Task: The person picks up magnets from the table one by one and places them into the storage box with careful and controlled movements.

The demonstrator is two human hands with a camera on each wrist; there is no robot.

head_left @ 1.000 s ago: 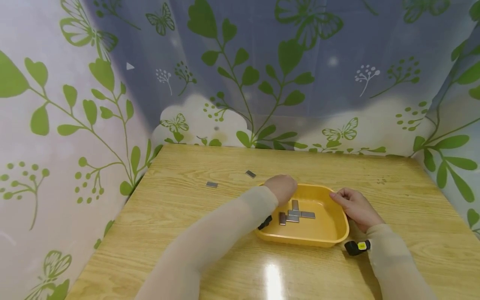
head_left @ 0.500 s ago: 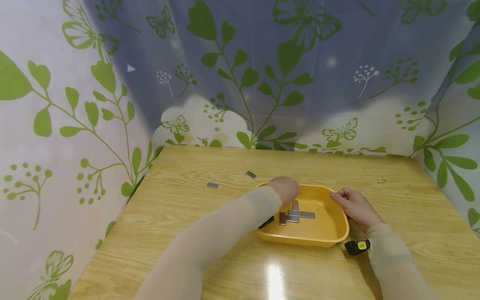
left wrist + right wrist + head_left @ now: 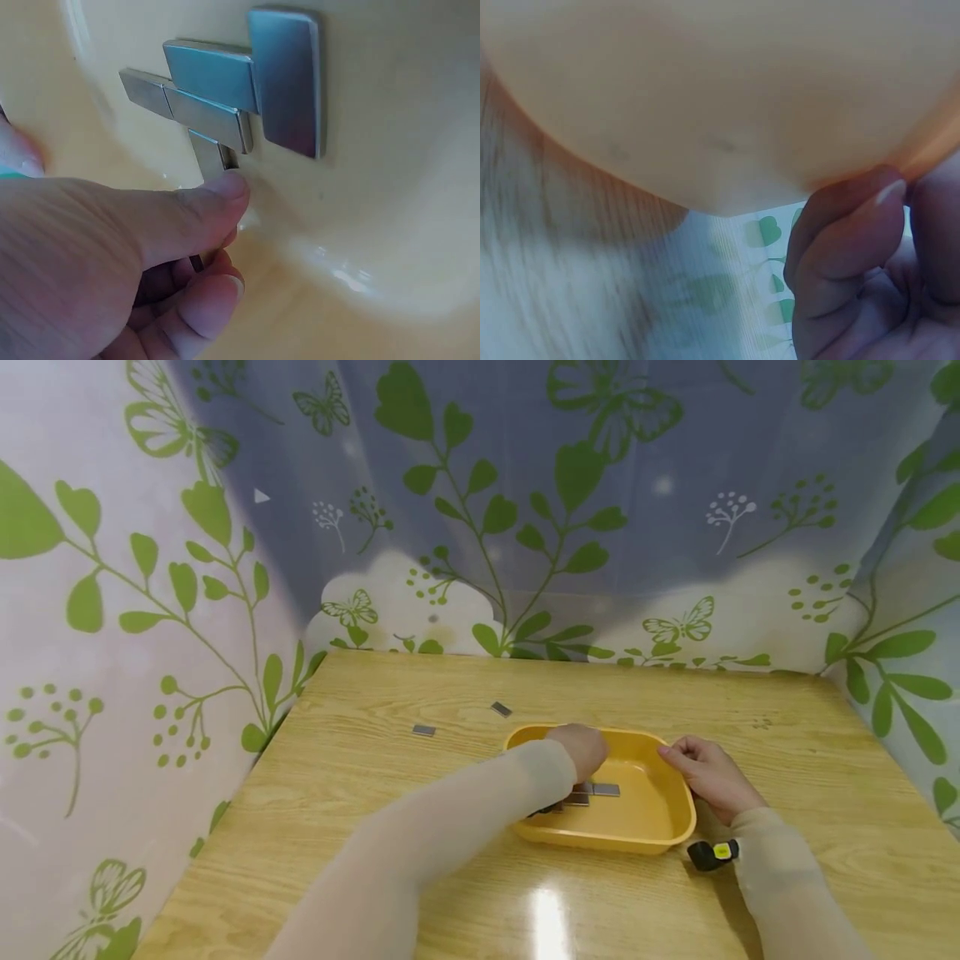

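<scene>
My left hand (image 3: 585, 750) reaches into a yellow plastic tray (image 3: 648, 810). In the left wrist view, its thumb and fingers pinch a small flat metal block (image 3: 197, 263), mostly hidden by the fingers. Right by the thumb tip is the end of another metal block (image 3: 205, 154). That one touches a cluster of similar silver rectangular blocks (image 3: 214, 75) lying edge to edge on the tray floor. In the head view the hand and sleeve cover part of the cluster. My right hand (image 3: 712, 777) grips the tray's right rim, thumb on top and fingers underneath.
Two more flat metal blocks lie on the wooden table (image 3: 360, 827) beyond the tray's left side: one block (image 3: 423, 730) farther left, another block (image 3: 501, 709) nearer the tray. A leaf-patterned curtain (image 3: 525, 527) stands along the table's back edge.
My left hand has moved slightly right and down within the tray. The block cluster has shifted a little left, and the tray very slightly left. My right hand keeps its grip on the rim.
</scene>
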